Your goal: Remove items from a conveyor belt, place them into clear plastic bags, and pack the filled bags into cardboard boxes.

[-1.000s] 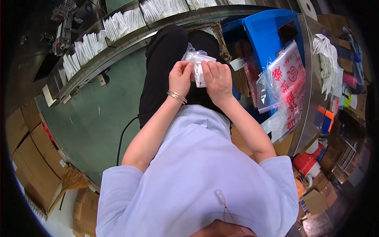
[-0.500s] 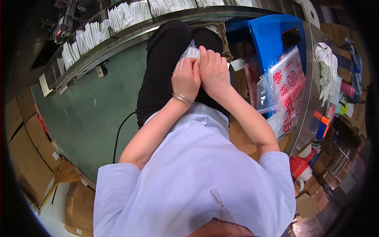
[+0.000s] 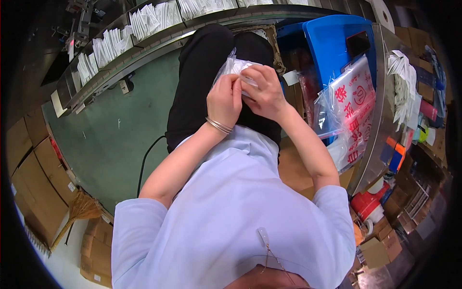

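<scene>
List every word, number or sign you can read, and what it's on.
Red-printed plastic bag: large characters and a circled mark, not transcribed.
White packets, top row: print too small.
Carton label: too small.
Clear bag at the left hand: nothing legible.

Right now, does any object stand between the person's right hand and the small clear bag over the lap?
No, nothing visible: the right hand already meets the clear bag. The left hand is beside it, at the bag's nearer side, not blocking.
</scene>
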Motion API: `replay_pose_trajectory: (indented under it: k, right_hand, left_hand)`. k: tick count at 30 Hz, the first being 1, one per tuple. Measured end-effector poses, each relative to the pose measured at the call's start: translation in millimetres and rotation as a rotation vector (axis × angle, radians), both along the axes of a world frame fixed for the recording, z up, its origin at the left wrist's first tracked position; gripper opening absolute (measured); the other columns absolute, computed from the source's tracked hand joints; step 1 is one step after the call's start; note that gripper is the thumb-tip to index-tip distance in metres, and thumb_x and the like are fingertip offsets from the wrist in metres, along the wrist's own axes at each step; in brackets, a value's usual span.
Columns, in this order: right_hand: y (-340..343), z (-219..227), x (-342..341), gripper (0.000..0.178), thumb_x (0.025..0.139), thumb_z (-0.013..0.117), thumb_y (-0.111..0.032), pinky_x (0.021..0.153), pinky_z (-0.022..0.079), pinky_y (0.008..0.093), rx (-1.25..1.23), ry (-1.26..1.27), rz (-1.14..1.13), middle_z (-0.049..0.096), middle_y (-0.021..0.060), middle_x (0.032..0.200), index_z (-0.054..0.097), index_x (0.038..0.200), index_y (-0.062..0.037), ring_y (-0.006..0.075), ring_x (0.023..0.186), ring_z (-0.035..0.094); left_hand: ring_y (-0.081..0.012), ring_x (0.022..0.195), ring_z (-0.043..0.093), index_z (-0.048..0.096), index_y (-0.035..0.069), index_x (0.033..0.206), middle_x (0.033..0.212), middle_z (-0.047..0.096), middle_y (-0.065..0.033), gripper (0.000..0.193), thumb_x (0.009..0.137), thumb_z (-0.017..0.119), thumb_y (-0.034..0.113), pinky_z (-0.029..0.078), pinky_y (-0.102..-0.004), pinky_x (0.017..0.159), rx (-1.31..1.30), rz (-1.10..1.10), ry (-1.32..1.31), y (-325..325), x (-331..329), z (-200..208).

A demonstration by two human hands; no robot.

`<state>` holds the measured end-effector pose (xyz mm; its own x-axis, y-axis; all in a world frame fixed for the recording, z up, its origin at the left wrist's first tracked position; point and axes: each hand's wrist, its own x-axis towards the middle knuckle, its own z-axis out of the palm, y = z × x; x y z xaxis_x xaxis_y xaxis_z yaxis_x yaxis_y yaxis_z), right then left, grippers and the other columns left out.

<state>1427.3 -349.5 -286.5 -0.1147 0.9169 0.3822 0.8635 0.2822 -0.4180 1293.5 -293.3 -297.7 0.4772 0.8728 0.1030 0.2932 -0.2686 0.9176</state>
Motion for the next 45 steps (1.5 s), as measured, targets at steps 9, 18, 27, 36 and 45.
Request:
replay_pose_trajectory:
  k: [9,18,27,36,45]
  right_hand:
    - [2,-51,-3,0.045,0.064,0.059,-0.014,0.084,0.038,0.0400,0.139,0.483,0.028,0.048,0.0140,0.107,0.049,0.107,-0.0038,0.0304,0.100,0.047]
    - [-21,-23,-27,0.045,0.085,0.043,-0.024,0.099,0.026,0.0379,-0.124,0.341,-0.502,0.032,0.0213,0.131,0.039,0.124,-0.0003,0.0343,0.119,0.034]
    - [0,-16,-44,0.052,0.094,0.032,-0.034,0.104,0.019,0.0383,-0.045,0.895,-0.753,0.023,0.0217,0.138,0.030,0.131,0.0026,0.0346,0.127,0.024]
    - [-3,53,4,0.053,0.091,0.046,-0.032,0.096,0.033,0.0350,0.008,0.807,-0.725,0.039,0.0197,0.128,0.034,0.128,0.0045,0.0247,0.117,0.040]
    - [-15,14,-1,0.018,0.082,0.060,-0.008,0.059,0.045,0.0198,-0.283,1.482,-0.762,0.061,0.0058,0.083,0.058,0.096,0.0028,0.0087,0.068,0.056]
  left_hand:
    - [-0.0284,0.062,0.059,0.055,0.003,0.087,0.075,0.058,-0.0147,0.010,0.080,0.057,0.010,0.048,-0.0341,0.054,0.102,-0.068,0.057,4,3,-1]
    - [-0.0305,0.096,0.053,0.049,-0.001,0.106,0.102,0.055,-0.0134,0.051,0.068,0.071,0.024,0.040,-0.0405,0.088,0.623,-0.519,0.241,57,-4,29]
    - [-0.0289,0.105,0.049,0.047,0.000,0.109,0.107,0.052,-0.0127,0.067,0.055,0.075,0.026,0.036,-0.0385,0.093,0.667,-0.894,0.246,58,38,5]
    - [-0.0287,0.104,0.050,0.044,0.002,0.112,0.110,0.052,-0.0129,0.066,0.057,0.078,0.018,0.040,-0.0377,0.089,0.445,-0.534,-0.310,56,34,23]
    - [-0.0298,0.112,0.044,0.043,0.001,0.116,0.119,0.048,-0.0125,0.072,0.058,0.079,0.024,0.035,-0.0386,0.094,-0.069,-0.380,-0.329,31,14,6]
